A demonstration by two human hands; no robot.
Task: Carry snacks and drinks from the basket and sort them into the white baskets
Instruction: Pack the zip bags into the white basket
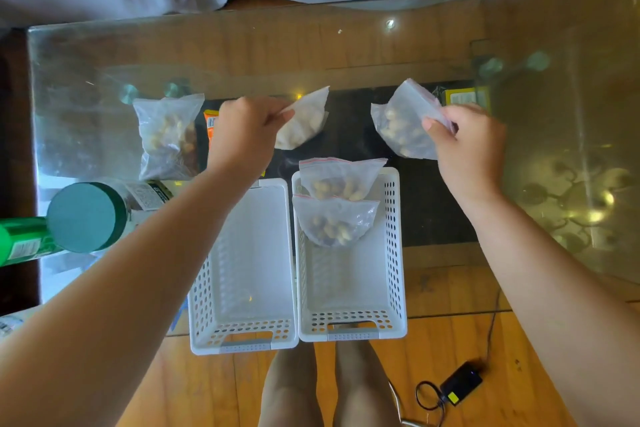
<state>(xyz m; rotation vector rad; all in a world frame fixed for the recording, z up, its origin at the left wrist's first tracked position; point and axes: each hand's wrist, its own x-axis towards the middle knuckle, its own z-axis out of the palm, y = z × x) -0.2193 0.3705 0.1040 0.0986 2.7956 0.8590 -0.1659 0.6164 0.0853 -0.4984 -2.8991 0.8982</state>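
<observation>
Two hands: one clear zip bag of pale snacks is held aloft by each, above the far part of the glass table (346,45).
Left hand (242,130): fingers are curled, and a corner of the left-held bag (304,121) is pinched.
Right hand (467,146): thumb and fingers are closed on the edge of the right-held bag (401,125).
Right white basket (394,253): two more snack bags (336,198) are seen in its far end, one overlapping the other.
Left white basket (242,253): it is set touching the right one, near the table's front edge.
Loose bag (166,135): it is left on the glass, far left.
Green-capped bottle (83,217): it is seen at the left, beside a green can (20,239).
Floor: a black device with a cable (457,381) is seen.
</observation>
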